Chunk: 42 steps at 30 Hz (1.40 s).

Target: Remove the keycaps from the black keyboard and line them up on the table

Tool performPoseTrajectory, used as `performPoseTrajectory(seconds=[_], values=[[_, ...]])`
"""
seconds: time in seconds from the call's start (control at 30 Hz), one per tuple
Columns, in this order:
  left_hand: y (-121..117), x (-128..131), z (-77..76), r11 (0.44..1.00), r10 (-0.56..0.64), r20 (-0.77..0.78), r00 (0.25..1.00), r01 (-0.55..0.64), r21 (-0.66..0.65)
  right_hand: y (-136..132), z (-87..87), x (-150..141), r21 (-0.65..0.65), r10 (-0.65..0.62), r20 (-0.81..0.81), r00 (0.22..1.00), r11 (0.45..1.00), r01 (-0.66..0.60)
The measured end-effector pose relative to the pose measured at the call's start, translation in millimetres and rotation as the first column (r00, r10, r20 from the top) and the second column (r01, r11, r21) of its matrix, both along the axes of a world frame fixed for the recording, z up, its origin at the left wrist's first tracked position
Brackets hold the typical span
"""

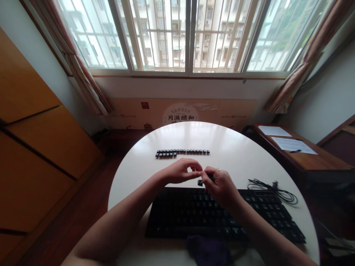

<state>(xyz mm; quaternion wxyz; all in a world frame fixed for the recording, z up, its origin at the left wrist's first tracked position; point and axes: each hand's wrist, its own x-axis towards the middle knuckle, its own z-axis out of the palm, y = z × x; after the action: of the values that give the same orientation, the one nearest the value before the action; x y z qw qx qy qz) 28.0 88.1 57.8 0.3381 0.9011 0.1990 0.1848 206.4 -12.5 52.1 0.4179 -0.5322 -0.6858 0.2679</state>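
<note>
My right hand is closed around a small dark tool with thin wire loops, which looks like a wire keycap puller. Just below its thumb shows a black keycap; whether the puller's wires hold it, I cannot tell. My left hand has thumb and forefinger pinched together, their tips meeting the right fingertips. Anything between those tips is hidden. Both hands are above the back edge of a black keyboard, partly covered by my right forearm. Beyond them, black keycaps stand in a long row, with a shorter row in front at left.
The round white table carries everything. A coiled black cable lies behind the keyboard's right end. Dark purple cloth shows at the near edge. On a wooden side table at right are paper sheets and pens.
</note>
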Motion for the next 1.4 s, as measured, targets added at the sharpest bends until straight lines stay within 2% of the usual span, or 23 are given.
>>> performPoseTrajectory(seconds=[0.03, 0.1, 0.43, 0.7, 0.83, 0.93, 1.0, 1.13, 1.2, 1.3, 1.4], values=[[-4.3, 0.6, 4.7, 0.998, -0.045, 0.024, 0.999, 0.046, -0.039, -0.7, 4.2, 2.7, 0.034, 0.002, 0.045, 0.999, 0.999, -0.004], [-12.1, 2.9, 11.0, 0.996, -0.073, 0.052, 0.996, 0.075, -0.039, -2.6, 11.0, 7.0, 0.082, 0.002, 0.1, 0.995, 0.997, -0.01], [-27.0, 11.4, 25.5, 0.998, -0.007, 0.087, 0.996, 0.002, 0.06, -16.4, 27.9, 8.4, 0.22, -0.032, 0.193, 0.981, 0.976, -0.011], [-30.8, 25.3, 34.3, 0.987, 0.075, 0.031, 0.997, -0.078, 0.141, -18.4, 32.0, 20.4, 0.284, -0.059, 0.289, 0.955, 0.958, -0.027], [-29.3, 34.4, 35.1, 0.973, 0.101, -0.051, 0.994, -0.088, 0.216, -14.5, 28.5, 27.8, 0.304, -0.077, 0.301, 0.951, 0.952, -0.019], [-15.1, 35.1, 34.7, 0.963, 0.102, -0.1, 0.99, -0.073, 0.261, -9.7, 21.9, 35.0, 0.322, -0.125, 0.279, 0.952, 0.946, 0.03], [4.0, 29.1, 32.4, 0.944, 0.138, -0.111, 0.984, -0.097, 0.315, -7.1, 15.6, 41.1, 0.338, -0.158, 0.247, 0.956, 0.939, 0.067], [51.7, 2.7, 17.2, 0.836, 0.365, -0.103, 0.925, -0.277, 0.474, -5.0, 2.1, 52.7, 0.311, -0.142, 0.187, 0.972, 0.947, 0.079], [68.6, -11.5, 5.2, 0.81, 0.435, -0.137, 0.89, -0.32, 0.492, -5.1, -3.0, 56.0, 0.274, -0.106, 0.173, 0.979, 0.96, 0.055], [77.4, -25.9, -10.7, 0.819, 0.445, -0.196, 0.874, -0.308, 0.485, -5.7, -7.0, 57.3, 0.226, -0.062, 0.132, 0.989, 0.974, 0.03], [75.1, -31.6, -18.5, 0.816, 0.449, -0.235, 0.862, -0.288, 0.502, -6.6, -8.0, 55.5, 0.194, -0.031, 0.09, 0.995, 0.981, 0.013]])
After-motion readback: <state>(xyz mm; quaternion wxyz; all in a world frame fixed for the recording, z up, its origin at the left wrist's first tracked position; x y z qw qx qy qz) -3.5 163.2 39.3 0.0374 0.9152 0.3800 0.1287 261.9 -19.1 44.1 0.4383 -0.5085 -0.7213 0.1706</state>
